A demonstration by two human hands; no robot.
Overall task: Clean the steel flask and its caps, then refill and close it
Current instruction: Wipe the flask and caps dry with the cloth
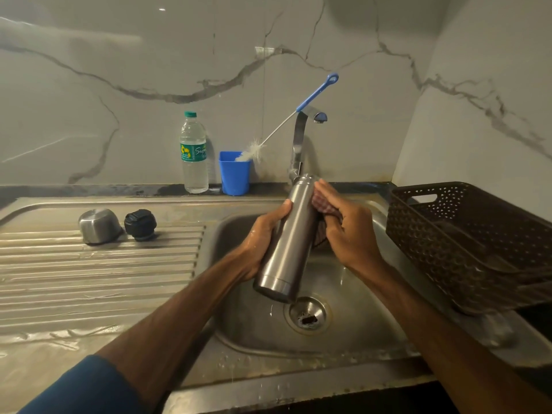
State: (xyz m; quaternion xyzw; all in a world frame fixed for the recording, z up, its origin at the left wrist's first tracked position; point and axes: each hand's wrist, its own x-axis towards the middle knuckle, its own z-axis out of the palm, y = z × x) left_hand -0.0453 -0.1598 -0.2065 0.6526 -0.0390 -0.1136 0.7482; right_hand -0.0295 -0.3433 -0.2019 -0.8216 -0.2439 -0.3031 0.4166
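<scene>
The steel flask is held tilted over the sink basin, open mouth toward the tap, base toward me. My left hand grips its lower left side. My right hand presses a checked cloth against the flask's upper right side, fingers curled round the cloth. The steel outer cap sits upside down on the draining board, with the black inner cap just right of it.
A water bottle and a blue cup holding a bottle brush stand by the wall. The tap rises behind the flask, not running. A dark basket sits on the sink's right side.
</scene>
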